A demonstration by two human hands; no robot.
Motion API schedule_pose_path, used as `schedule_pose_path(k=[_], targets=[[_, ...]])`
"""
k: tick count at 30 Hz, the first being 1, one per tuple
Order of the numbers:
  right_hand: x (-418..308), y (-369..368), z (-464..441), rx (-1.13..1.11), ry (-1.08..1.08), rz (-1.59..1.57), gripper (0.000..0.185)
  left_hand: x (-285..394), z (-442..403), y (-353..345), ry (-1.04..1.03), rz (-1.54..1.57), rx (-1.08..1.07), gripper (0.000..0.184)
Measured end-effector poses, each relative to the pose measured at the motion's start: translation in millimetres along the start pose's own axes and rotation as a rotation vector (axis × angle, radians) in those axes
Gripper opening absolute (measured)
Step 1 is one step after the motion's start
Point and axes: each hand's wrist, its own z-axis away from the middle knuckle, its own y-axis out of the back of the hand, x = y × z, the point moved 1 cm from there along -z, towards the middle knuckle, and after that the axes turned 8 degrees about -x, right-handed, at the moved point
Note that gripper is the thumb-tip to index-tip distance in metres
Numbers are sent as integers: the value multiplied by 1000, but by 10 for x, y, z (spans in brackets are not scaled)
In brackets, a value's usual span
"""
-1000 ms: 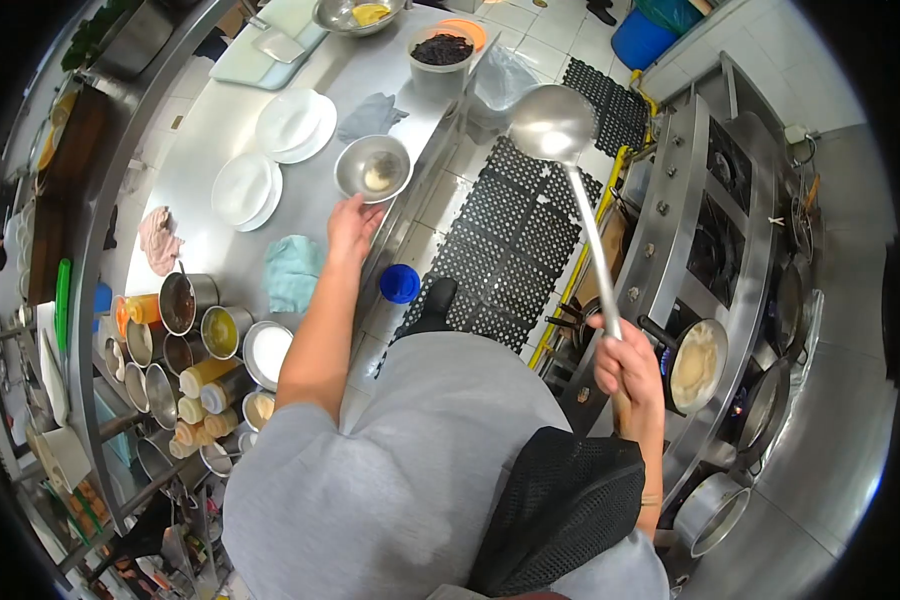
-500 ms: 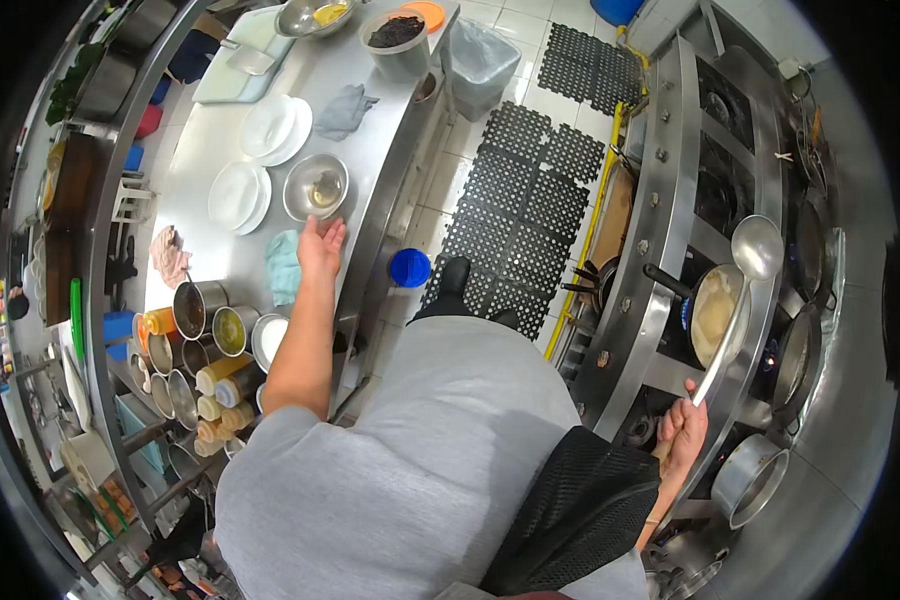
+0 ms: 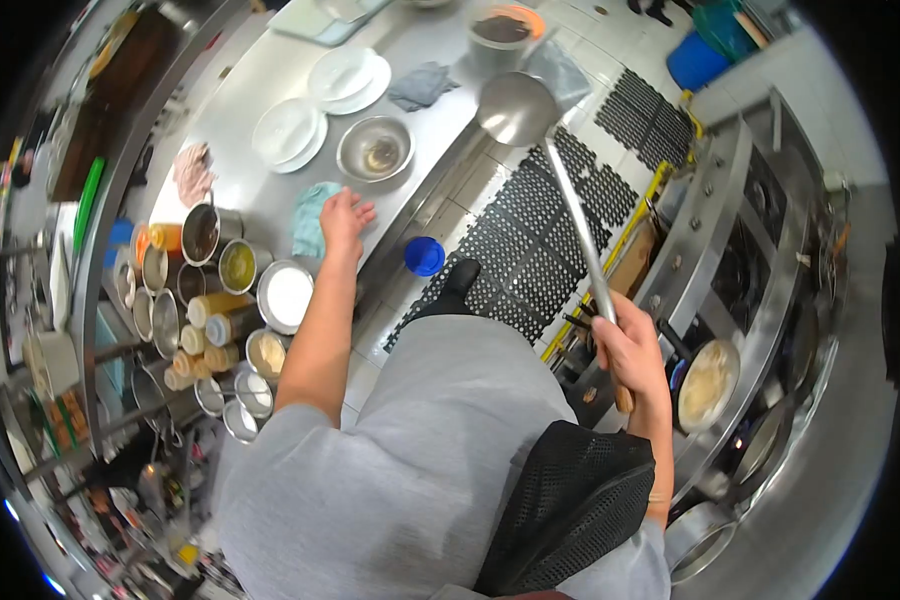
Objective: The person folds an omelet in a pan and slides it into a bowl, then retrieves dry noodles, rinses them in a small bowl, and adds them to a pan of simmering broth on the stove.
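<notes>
My right hand is closed round the handle of a long ladle. The ladle's round metal head is raised over the floor beside the worktop's edge. My left hand is open with nothing in it, fingers apart, above the worktop's front edge. Beside it lies a teal cloth. Just beyond the fingers stands a metal bowl with a little pale food in the bottom. On the stove at right, a frying pan holds pale, creamy food over a blue flame.
White plates are stacked in two piles on the steel worktop, near a grey cloth. Sauce pots and bottles crowd its left end. A blue round object and black mats are on the floor.
My right hand has lifted the ladle away from above the pan and swung it left towards the worktop. My left hand has drawn back from the metal bowl's rim. The view has shifted.
</notes>
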Motion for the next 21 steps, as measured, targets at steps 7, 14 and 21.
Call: schedule_pose_path(k=[7, 14, 21], targets=[[-744, -697, -1252, -179, 156, 912, 46, -34, -150, -112, 63, -22, -94, 40], [-829, -1053, -1786, -207, 249, 1256, 47, -50, -222, -257, 94, -44, -67, 21], [-1001, -1021, -1958, -275, 204, 1103, 42, 50, -265, -349, 84, 13, -42, 22]])
